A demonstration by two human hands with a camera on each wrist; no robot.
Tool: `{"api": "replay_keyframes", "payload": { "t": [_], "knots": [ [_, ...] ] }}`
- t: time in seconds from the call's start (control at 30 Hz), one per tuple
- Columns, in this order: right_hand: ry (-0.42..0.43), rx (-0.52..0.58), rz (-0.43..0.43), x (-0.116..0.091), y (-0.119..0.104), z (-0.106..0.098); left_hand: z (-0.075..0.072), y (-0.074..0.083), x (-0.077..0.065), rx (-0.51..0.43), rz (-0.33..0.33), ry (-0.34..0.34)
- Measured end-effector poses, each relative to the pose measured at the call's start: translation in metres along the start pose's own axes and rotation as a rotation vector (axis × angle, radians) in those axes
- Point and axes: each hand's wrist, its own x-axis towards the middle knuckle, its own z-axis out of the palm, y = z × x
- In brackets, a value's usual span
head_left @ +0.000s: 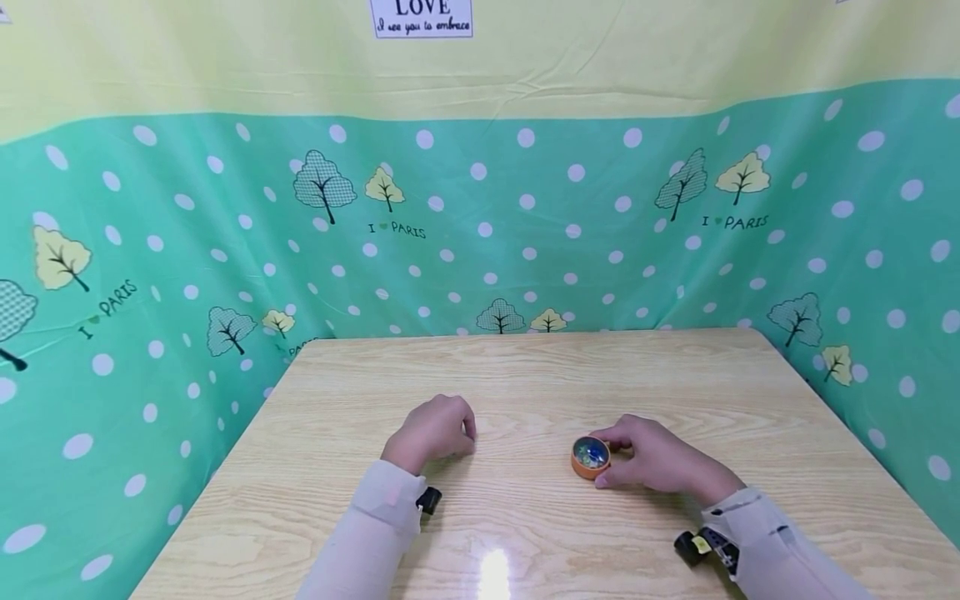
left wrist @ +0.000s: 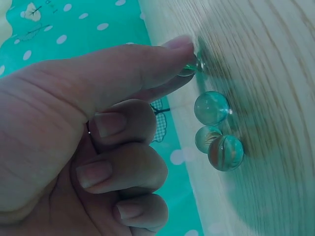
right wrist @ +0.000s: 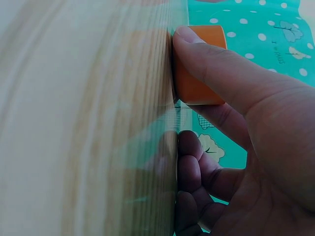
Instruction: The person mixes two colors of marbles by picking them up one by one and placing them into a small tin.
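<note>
My left hand (head_left: 441,429) is low over the table left of centre. In the left wrist view its thumb and forefinger pinch a clear marble with green in it (left wrist: 188,69) right at the tabletop, while the other fingers curl into the palm. Close to them lie a clear marble (left wrist: 211,108) and two swirled ones, the nearer marble (left wrist: 226,153) overlapping the other. My right hand (head_left: 648,454) grips a small orange round container (head_left: 591,457) between thumb and fingers. It stands upright on the table, with blue and pale glassy pieces showing inside.
The light wood table (head_left: 525,375) reaches back to a green curtain (head_left: 525,225) with white dots and printed trees, which also hangs along both sides. Black wrist cameras, such as the right one (head_left: 690,547), sit under the sleeves. Light glares off the table's front.
</note>
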Motion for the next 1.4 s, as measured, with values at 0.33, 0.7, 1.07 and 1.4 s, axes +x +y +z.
{"api": "replay_keyframes", "payload": {
  "t": [0.33, 0.7, 1.07, 1.4],
  "knots": [
    [0.012, -0.023, -0.007, 0.0002, 0.0016, 0.0004, 0.0020, -0.0004, 0.0031, 0.037, 0.005, 0.019],
    [0.004, -0.012, 0.006, 0.0000, 0.0007, 0.0001, 0.0016, 0.0032, 0.0042, 0.026, -0.013, -0.009],
    [0.005, -0.005, 0.010, 0.0008, 0.0008, 0.0003, 0.0027, 0.0048, 0.0033, -0.016, 0.016, -0.008],
    [0.006, -0.003, 0.009, 0.0007, 0.0002, 0.0001, 0.0041, 0.0041, 0.0061, -0.057, 0.090, 0.055]
  ]
}}
